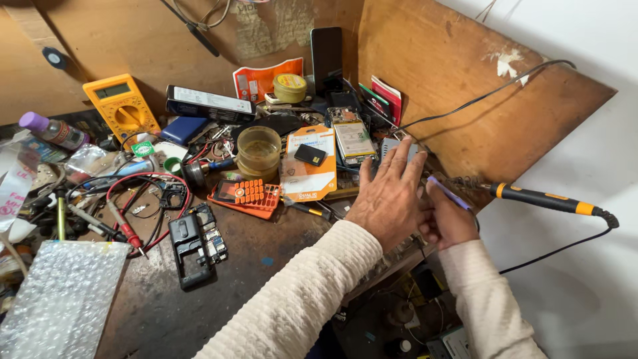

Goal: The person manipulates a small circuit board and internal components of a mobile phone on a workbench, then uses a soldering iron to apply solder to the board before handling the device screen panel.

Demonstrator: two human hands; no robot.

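Note:
My left hand lies flat with fingers spread at the right edge of a cluttered brown workbench, reaching across toward the wooden side panel. My right hand sits just beside it, fingers curled around a thin lilac pen-like tool. A soldering iron with a black and orange handle lies just right of the right hand, its cable trailing off. What is under the left palm is hidden.
An orange keypad phone, a dismantled black phone, a yellow multimeter with red probes, a glass jar, an orange card pack, bubble wrap, a purple-capped bottle and small tools crowd the bench. Wooden panels stand behind.

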